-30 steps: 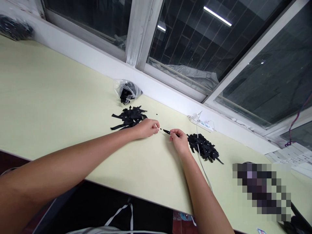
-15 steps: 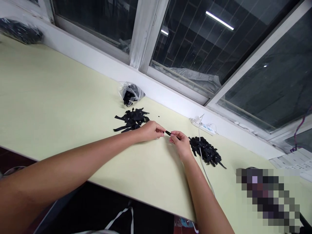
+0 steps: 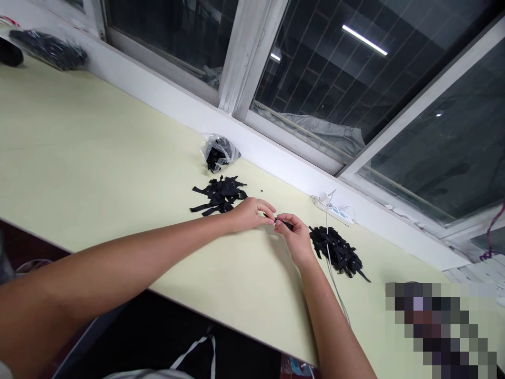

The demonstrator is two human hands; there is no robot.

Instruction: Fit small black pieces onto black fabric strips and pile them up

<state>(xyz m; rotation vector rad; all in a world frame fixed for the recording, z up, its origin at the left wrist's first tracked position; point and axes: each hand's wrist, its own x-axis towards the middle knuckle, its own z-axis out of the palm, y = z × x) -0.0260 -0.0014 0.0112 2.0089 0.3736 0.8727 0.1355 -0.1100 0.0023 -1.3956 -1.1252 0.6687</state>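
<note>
My left hand (image 3: 252, 213) and my right hand (image 3: 292, 235) meet over the pale yellow table (image 3: 79, 158). Both pinch a small black strip (image 3: 284, 225) between their fingertips. Most of the strip is hidden by the fingers. A loose pile of black strips (image 3: 219, 194) lies just behind my left hand. Another pile of black strips (image 3: 336, 250) lies to the right of my right hand.
A clear plastic bag of black pieces (image 3: 220, 152) sits by the window sill. A white power strip (image 3: 335, 210) lies at the sill, with its white cable (image 3: 330, 263) running over the right pile toward me. Another bag (image 3: 49, 48) rests at the far left. A tiny black bit (image 3: 261, 190) lies beyond the hands.
My hands have closed together: the gap between them one second ago is gone, and the left fingertips now touch the strip held by the right hand.
</note>
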